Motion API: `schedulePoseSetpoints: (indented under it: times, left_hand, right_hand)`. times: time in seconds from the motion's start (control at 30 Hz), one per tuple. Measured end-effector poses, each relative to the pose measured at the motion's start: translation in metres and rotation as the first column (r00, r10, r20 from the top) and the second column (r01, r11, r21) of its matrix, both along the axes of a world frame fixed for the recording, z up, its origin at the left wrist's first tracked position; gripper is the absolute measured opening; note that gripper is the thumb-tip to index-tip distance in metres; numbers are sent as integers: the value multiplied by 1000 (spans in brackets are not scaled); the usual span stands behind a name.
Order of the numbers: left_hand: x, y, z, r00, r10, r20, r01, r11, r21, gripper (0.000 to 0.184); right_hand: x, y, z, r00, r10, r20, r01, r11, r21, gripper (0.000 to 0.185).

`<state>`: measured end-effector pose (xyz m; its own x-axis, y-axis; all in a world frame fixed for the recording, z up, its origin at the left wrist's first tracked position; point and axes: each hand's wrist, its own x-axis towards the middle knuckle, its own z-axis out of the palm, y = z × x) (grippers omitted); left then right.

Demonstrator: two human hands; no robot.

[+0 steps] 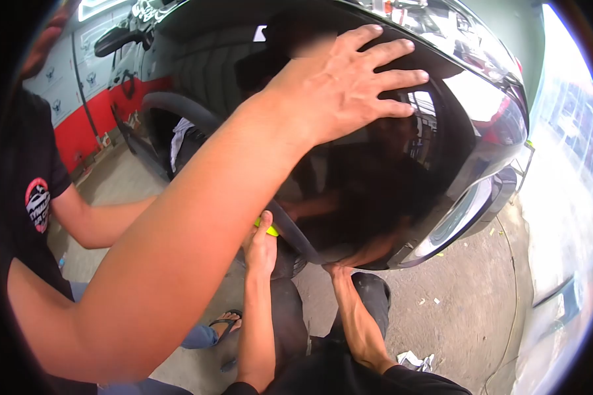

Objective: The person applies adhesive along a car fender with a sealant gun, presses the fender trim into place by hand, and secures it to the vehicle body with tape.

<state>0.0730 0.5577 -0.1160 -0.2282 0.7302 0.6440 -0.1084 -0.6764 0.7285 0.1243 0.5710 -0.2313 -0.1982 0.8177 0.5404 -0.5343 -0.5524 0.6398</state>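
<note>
My left hand (pixel 260 249) is raised at the wheel arch of a glossy black car, closed with the thumb pressed on a yellow-green flat tool (pixel 270 230), mostly hidden. The dark arch trim (pixel 293 232) runs right beside it. Lower and to the right, my right hand (pixel 338 268) is at the bottom edge of the car's black front panel (pixel 369 178). Its fingers are bunched at that edge, and what they grip is hidden. A co-worker's hand (pixel 356 82) lies spread flat high on the same panel, the forearm crossing my view.
At the left stands the co-worker in a black logo shirt (pixel 36 204), with a sandalled foot (pixel 227 322) nearby. The headlight opening (pixel 451 217) is at the right. A crumpled scrap (pixel 415 361) lies on the concrete floor (pixel 454 309). A red and white wall (pixel 99 118) stands behind.
</note>
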Motion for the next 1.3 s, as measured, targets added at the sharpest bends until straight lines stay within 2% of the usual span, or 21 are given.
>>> schedulePoseSetpoints:
  times: [0.1, 0.17, 0.23, 0.33, 0.4, 0.53, 0.9, 1.0, 1.2, 1.3]
  left_hand:
    - [9, -2, 84, 942, 105, -318, -29, 971, 235, 27]
    - [18, -1, 149, 834, 183, -520, 28, 928, 371, 27]
    - [30, 6, 198, 697, 250, -672, 99, 895, 435, 27]
    - [48, 11, 243, 498, 298, -815, 182, 882, 434, 27]
    - [56, 16, 255, 398, 309, -864, 210, 886, 414, 27]
    - [65, 22, 264, 311, 315, -897, 229, 891, 393, 27]
    - [70, 27, 270, 261, 325, -909, 248, 887, 389, 28]
    - [69, 28, 271, 259, 327, -909, 255, 885, 391, 28]
    - [65, 27, 275, 257, 332, -907, 261, 880, 396, 29]
    - [61, 25, 277, 256, 335, -907, 263, 879, 399, 29]
  right_hand:
    - [-11, 3, 7, 994, 58, -95, -56, 998, 22, 31]
    - [-18, 4, 12, 983, 98, -153, -94, 995, 36, 31]
    - [-23, 4, 17, 969, 141, -204, -133, 990, 51, 31]
    - [-31, 5, 22, 938, 203, -280, -190, 979, 75, 31]
    - [-37, 4, 26, 914, 240, -327, -221, 971, 94, 31]
    - [-46, 5, 35, 853, 319, -413, -292, 948, 127, 31]
    - [-59, 4, 51, 727, 424, -541, -382, 903, 195, 30]
    - [-51, 5, 53, 681, 523, -512, -502, 843, 194, 23]
    - [-45, 0, 60, 701, 520, -487, -494, 848, 194, 22]
    - [-48, 12, 45, 739, 493, -458, -510, 855, 97, 22]
